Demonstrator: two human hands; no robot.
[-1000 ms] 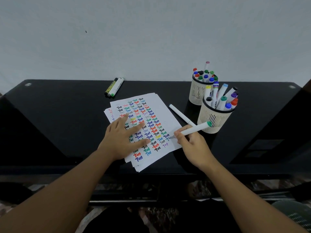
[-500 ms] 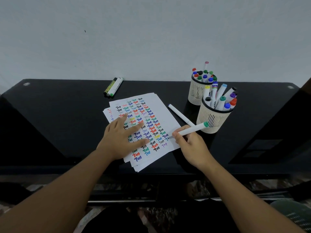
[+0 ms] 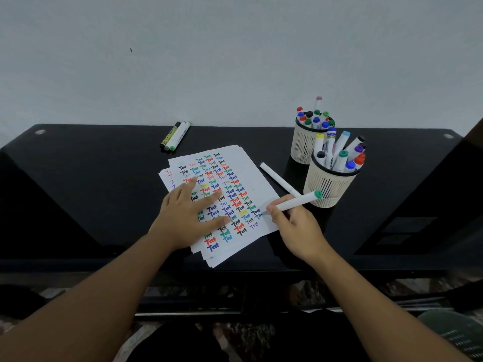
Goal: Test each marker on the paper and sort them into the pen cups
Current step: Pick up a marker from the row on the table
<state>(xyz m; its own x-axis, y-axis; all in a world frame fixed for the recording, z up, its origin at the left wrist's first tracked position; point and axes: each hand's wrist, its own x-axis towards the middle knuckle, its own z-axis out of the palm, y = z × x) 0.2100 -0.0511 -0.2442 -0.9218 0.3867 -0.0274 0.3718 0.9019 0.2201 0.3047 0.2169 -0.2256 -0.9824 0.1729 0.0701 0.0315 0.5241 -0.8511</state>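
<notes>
On the glossy black table [image 3: 78, 194], the left hand [image 3: 187, 218] lay with spread fingers on the paper [image 3: 251, 176], hiding some written words. The right hand [image 3: 295, 228] pinched a white marker [image 3: 292, 203], its tip hard to see at the sheet's right edge, as before. Two ribbed pen cups [image 3: 329, 186] stood nearby, full of markers.

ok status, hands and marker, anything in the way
Left hand flat on paper. Right hand grips marker, tip at paper's edge. Loose marker beside the cups, not blocking.
</notes>
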